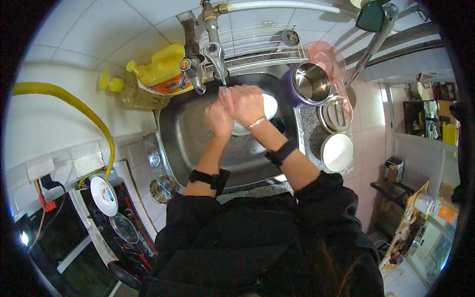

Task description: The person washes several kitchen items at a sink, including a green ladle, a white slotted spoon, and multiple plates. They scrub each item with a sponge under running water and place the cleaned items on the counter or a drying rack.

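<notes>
Under the chrome lever tap (215, 55), my left hand (218, 118) and my right hand (248, 104) are pressed together, the right partly over the left. Water seems to run onto the fingers. Blur and overlap hide the palms, and I cannot tell whether anything is between them. Both hands are above the stainless steel sink (196, 148). Behind and below my right hand lies a white bowl or dish (270, 105), partly covered by the hand. Something dark (277, 125) sits beside it, too hidden to name.
A second tap (192, 76) juts over the sink's back left. Left of it stand a yellow jug (163, 65) and a pump bottle (137, 92). On the right counter are a purple pot (297, 87), stacked lids (336, 114) and a white bowl (337, 152). A wire rack (252, 44) runs behind.
</notes>
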Demonstrator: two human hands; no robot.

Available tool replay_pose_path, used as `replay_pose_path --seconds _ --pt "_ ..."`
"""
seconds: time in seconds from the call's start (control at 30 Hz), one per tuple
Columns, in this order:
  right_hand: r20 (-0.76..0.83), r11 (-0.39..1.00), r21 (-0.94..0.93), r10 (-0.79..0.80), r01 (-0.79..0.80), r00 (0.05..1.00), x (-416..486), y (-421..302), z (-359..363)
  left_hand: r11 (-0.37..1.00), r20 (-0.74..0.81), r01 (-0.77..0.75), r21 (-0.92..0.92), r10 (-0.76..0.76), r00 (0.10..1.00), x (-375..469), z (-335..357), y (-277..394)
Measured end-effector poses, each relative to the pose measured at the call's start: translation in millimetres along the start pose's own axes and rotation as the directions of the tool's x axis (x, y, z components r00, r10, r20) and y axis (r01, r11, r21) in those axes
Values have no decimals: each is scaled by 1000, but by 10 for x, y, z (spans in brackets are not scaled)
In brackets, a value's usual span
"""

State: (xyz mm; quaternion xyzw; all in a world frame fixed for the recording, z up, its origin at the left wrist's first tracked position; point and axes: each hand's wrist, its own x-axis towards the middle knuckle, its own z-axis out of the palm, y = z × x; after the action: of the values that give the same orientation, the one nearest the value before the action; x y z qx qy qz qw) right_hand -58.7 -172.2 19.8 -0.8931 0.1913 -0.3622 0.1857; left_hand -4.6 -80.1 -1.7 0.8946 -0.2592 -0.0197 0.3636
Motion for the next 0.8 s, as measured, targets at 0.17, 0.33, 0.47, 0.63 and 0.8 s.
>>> replay_pose_path --seconds 0.17,0.33,0.47,0.63,0.8 --pt "126 891 -206 434 -404 892 -45 201 15 908 -132 388 -155 -409 903 105 -138 -203" --pt "45 873 30 486 -487 873 -120 351 -87 939 -181 303 -165 -331 926 221 -236 -210" --pt "108 992 -43 122 -118 987 -63 119 -9 990 -94 -114 81 121 988 222 -129 -72" --pt "54 978 12 206 -207 977 -118 115 -93 959 -195 192 -208 -233 953 288 -150 -188" --pt "67 827 63 556 -559 829 -170 355 -198 870 -110 438 -226 -470 876 314 -182 -301"
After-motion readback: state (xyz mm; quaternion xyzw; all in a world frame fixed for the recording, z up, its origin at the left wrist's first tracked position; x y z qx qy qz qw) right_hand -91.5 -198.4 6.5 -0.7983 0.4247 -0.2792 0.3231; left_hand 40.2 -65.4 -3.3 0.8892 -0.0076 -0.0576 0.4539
